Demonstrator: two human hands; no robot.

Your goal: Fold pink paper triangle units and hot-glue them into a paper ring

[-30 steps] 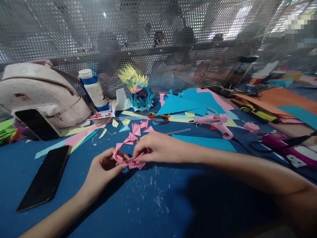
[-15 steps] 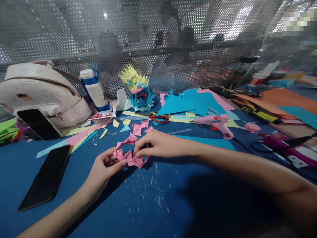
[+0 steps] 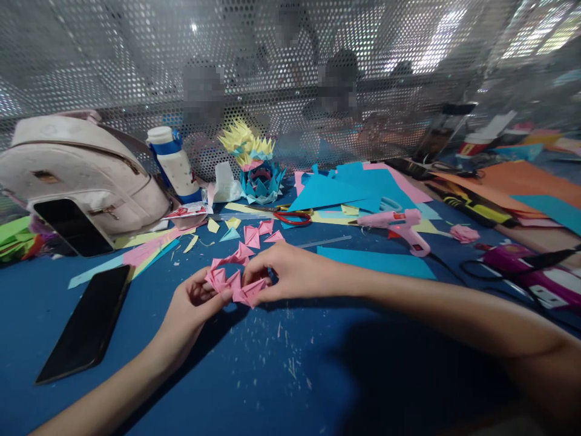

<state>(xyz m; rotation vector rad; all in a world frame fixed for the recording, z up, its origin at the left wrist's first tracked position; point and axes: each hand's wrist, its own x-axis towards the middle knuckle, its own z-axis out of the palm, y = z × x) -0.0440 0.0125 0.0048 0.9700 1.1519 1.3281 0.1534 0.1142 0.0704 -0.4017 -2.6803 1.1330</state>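
A ring of folded pink paper pieces (image 3: pixel 233 281) is held just above the blue table between both hands. My left hand (image 3: pixel 196 297) grips its left side, thumb at the front and fingers behind. My right hand (image 3: pixel 276 272) pinches the ring's right side between thumb and fingers, hiding part of it. Several loose pink folded pieces (image 3: pixel 252 236) lie right behind the ring. Farther back stands a blue and yellow folded-paper model (image 3: pixel 261 178). Red-handled scissors (image 3: pixel 293 217) and a pink glue gun (image 3: pixel 394 224) rest beyond my right hand.
Two dark phones are at the left, one flat (image 3: pixel 86 327), one leaning on a white backpack (image 3: pixel 82 169). A bottle (image 3: pixel 175 163) stands beside it. Blue paper sheets (image 3: pixel 345 188), a yellow-black cutter (image 3: pixel 474 206) and a purple-white device (image 3: pixel 531 275) with cables lie right.
My right thumb and fingers have shifted slightly along the ring's right side. The left hand keeps its hold, and the view has moved a little.
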